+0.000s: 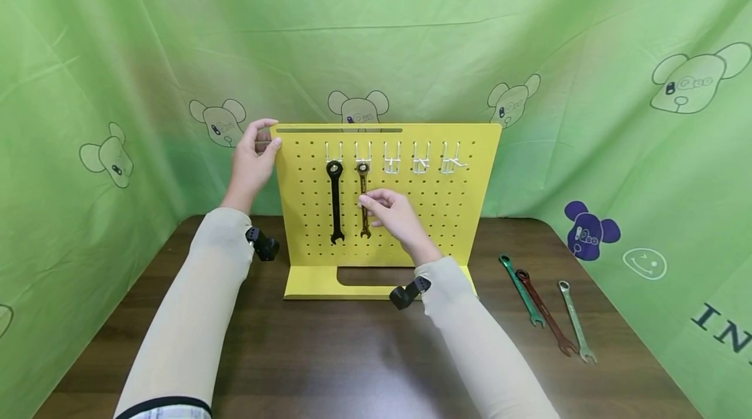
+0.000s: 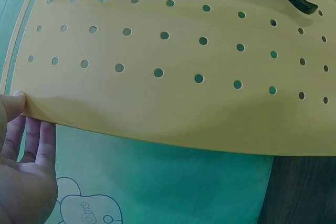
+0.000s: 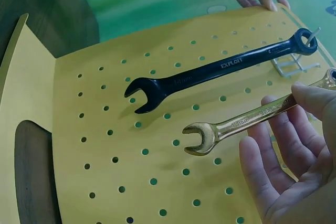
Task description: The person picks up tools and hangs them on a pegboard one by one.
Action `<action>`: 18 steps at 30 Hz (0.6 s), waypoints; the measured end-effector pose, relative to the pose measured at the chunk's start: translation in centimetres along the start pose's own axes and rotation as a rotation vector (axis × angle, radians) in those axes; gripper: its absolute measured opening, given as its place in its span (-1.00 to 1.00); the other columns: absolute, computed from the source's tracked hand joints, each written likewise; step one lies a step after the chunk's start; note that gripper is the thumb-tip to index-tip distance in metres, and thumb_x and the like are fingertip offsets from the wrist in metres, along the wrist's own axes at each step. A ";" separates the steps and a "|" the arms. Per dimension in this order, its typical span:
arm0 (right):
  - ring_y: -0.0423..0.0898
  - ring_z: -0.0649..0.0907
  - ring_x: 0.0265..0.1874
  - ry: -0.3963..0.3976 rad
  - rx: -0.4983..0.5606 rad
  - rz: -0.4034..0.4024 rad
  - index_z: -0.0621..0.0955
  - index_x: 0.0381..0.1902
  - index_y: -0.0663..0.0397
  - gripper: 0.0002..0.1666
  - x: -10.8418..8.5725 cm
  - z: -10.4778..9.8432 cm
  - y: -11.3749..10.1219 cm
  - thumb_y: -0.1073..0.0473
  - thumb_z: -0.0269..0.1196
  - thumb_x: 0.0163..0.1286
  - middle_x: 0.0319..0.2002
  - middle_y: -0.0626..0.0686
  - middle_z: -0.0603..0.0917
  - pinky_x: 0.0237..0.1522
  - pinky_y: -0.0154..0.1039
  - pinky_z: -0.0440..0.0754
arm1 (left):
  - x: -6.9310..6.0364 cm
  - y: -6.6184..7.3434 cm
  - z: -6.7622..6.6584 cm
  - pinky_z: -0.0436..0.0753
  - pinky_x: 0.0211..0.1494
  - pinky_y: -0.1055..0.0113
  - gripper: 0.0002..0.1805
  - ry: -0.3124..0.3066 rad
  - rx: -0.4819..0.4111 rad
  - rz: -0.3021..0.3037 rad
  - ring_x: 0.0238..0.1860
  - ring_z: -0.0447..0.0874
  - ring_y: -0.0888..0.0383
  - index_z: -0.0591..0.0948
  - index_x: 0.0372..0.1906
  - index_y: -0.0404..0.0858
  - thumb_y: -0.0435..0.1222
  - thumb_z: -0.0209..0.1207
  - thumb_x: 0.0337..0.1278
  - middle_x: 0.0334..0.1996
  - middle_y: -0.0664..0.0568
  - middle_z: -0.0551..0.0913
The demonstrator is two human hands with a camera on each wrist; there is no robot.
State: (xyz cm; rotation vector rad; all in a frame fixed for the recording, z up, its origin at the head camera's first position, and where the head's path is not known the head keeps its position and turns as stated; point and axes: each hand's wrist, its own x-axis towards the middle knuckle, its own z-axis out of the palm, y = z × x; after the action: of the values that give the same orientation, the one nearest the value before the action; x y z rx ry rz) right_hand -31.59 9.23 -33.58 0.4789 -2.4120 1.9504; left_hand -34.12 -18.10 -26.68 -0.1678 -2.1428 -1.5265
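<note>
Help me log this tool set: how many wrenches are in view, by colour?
Black wrench: 1
Gold wrench: 1
Green wrench: 1
Dark red wrench: 1
Silver wrench: 1
Total: 5

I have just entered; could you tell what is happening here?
A person's right hand pinches a gold combination wrench, with its ring end at the second hook from the left on a yellow pegboard. The left hand grips the pegboard's upper left corner. A black combination wrench hangs on the leftmost hook, and three more hooks hold nothing. Three more combination wrenches, a green one, a red one and a silver one, lie on the table at right.
</note>
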 end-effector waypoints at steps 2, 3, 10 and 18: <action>0.00 0.63 -0.10 0.004 0.006 0.006 0.59 0.11 0.26 -0.58 0.1 0.0 0.0 0.05 0.25 0.49 -0.02 0.14 0.69 -0.06 -0.12 0.70 | 0.0 0.0 0.0 0.60 0.02 0.22 -0.62 0.001 0.001 -0.001 -0.02 0.52 0.05 0.47 0.31 -0.09 -0.31 0.10 0.47 0.03 -0.12 0.54; -0.01 0.63 -0.10 0.006 0.007 0.007 0.59 0.11 0.26 -0.58 0.1 0.0 0.1 0.05 0.25 0.48 -0.02 0.14 0.69 -0.06 -0.12 0.70 | 0.0 0.0 0.0 0.60 0.02 0.22 -0.62 0.001 0.002 0.000 -0.02 0.52 0.05 0.47 0.31 -0.09 -0.31 0.10 0.47 0.03 -0.12 0.54; -0.01 0.64 -0.09 0.004 0.020 0.012 0.58 0.11 0.26 -0.57 0.3 0.0 0.3 0.04 0.25 0.49 -0.01 0.16 0.68 -0.06 -0.15 0.70 | 0.0 0.0 0.0 0.60 0.04 0.22 -0.61 0.003 0.008 0.001 -0.01 0.52 0.04 0.48 0.31 -0.09 -0.31 0.11 0.46 0.04 -0.12 0.55; 0.12 0.64 0.04 -0.024 0.039 0.004 0.51 0.20 0.30 -0.52 -0.1 -0.4 0.2 0.04 0.18 0.54 0.09 0.24 0.65 0.03 -0.10 0.67 | 0.1 -0.1 0.0 0.60 0.02 0.22 -0.61 0.000 0.005 0.004 -0.02 0.52 0.04 0.47 0.31 -0.09 -0.31 0.10 0.47 0.03 -0.13 0.54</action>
State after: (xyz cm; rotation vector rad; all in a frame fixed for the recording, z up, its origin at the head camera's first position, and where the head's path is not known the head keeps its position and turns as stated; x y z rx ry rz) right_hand -31.62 9.67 -33.69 0.5010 -2.3951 2.0080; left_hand -34.24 -18.13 -26.74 -0.1706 -2.1453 -1.5182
